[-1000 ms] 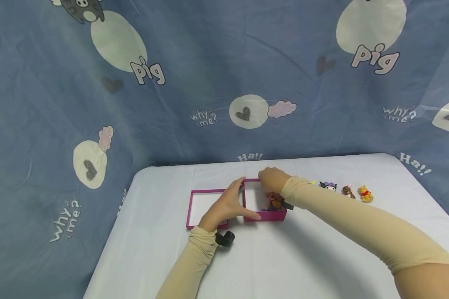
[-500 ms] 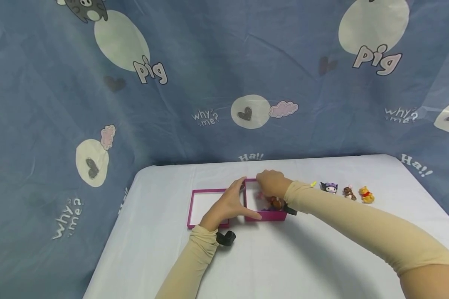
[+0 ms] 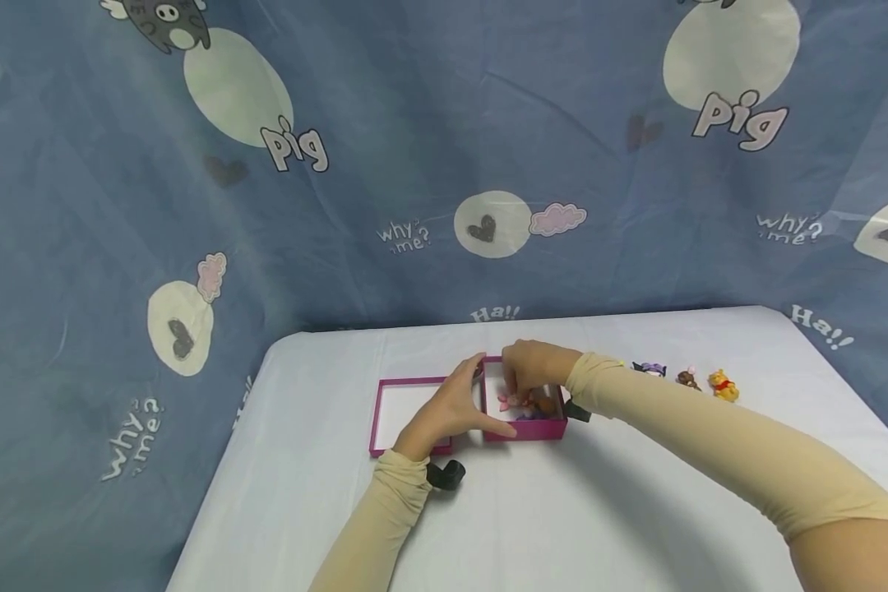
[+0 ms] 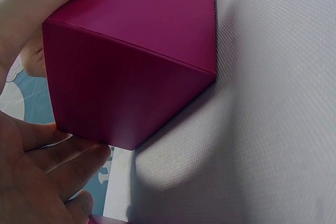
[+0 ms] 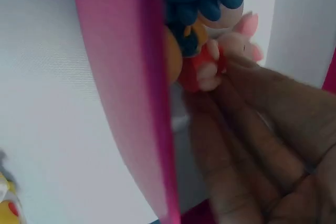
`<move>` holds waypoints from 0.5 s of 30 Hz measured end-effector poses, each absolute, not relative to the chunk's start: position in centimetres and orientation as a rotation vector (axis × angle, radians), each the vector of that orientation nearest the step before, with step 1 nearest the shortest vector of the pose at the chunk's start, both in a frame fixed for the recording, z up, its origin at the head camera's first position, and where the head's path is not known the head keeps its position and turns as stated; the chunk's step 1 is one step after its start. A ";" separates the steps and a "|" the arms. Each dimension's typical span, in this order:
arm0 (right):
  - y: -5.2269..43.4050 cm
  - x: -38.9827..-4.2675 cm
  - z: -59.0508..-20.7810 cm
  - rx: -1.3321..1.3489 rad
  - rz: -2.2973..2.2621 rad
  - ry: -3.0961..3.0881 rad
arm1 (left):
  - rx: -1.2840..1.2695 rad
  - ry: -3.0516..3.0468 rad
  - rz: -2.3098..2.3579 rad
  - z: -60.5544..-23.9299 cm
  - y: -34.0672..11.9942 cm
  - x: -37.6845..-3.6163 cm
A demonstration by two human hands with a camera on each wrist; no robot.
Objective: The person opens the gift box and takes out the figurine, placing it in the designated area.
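Head view: a pink figure (image 3: 509, 400) is being pinched inside the box (image 3: 524, 428).
The figure is being held by the right hand (image 3: 534, 367), fingertips (image 5: 231, 77) closed on it, beside other figures in the box. The box's near-left corner is being gripped by the left hand (image 3: 455, 408). The lid (image 3: 405, 409) is lying just left; three toys (image 3: 686, 380) are standing on the table (image 3: 562, 510) to the right.

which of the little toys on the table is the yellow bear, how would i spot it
On the white table, right of the magenta box, three small figures stand in a row. The yellow bear is at the far right end, the only yellow one, with red on it; its neighbours are brown and dark purple.
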State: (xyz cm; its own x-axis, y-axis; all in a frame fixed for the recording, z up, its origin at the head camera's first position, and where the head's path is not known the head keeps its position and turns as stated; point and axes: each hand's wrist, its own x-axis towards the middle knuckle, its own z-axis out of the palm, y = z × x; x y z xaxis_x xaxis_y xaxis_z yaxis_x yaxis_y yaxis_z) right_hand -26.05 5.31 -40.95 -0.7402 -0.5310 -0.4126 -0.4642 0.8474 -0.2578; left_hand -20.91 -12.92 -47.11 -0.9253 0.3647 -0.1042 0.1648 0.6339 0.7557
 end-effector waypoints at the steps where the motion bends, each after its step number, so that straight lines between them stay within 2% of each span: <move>1: 5.3 -26.0 -41.0 -0.759 -0.183 2.534 | 0.432 2.606 1.174 -47.2 -12.9 -20.9; 15: 5.2 -26.4 -41.2 -0.974 -0.106 2.484 | 0.439 2.612 1.162 -47.3 -12.9 -20.8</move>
State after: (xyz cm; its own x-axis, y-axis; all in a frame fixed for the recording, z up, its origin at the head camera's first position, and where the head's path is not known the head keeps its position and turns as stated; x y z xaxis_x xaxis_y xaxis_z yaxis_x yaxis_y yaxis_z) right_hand -26.37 5.22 -41.15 -0.6394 -0.6595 -0.3953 -0.6235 0.7455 -0.2353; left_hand -20.84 -12.94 -47.25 -0.9238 0.3689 -0.1026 0.1707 0.6367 0.7519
